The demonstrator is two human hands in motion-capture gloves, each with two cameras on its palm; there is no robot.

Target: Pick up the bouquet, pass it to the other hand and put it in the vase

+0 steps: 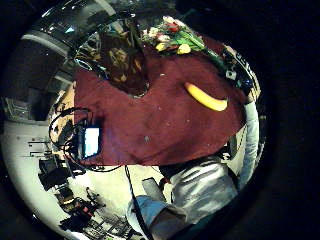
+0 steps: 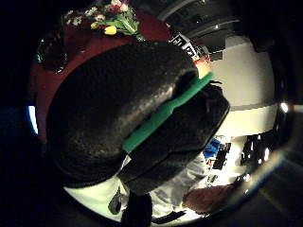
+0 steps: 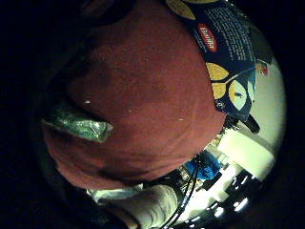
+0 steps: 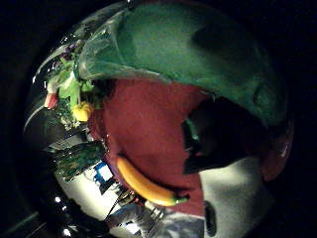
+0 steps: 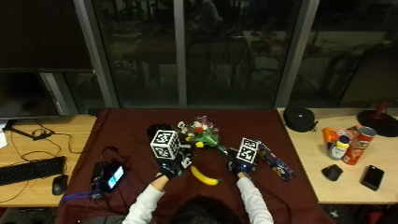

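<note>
On the dark red tablecloth (image 5: 131, 135):
Bouquet (image 5: 202, 133): lying between the hands, green-wrapped stem end at the right hand.
Right hand (image 5: 239, 163): over the wrapped stems; grip cannot be told.
Left hand (image 5: 168, 158): raised, fingers curled, holding nothing.
Vase (image 5: 157, 129): dark, beside the flowers.
Banana (image 5: 205, 176): near the person.

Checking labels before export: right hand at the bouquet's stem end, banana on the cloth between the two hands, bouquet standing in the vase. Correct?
One error: the bouquet is not in the vase. It lies on the red cloth beside the vase, as the outside view shows. The rest holds: right hand at the stem end, banana between it and the left hand.
</note>
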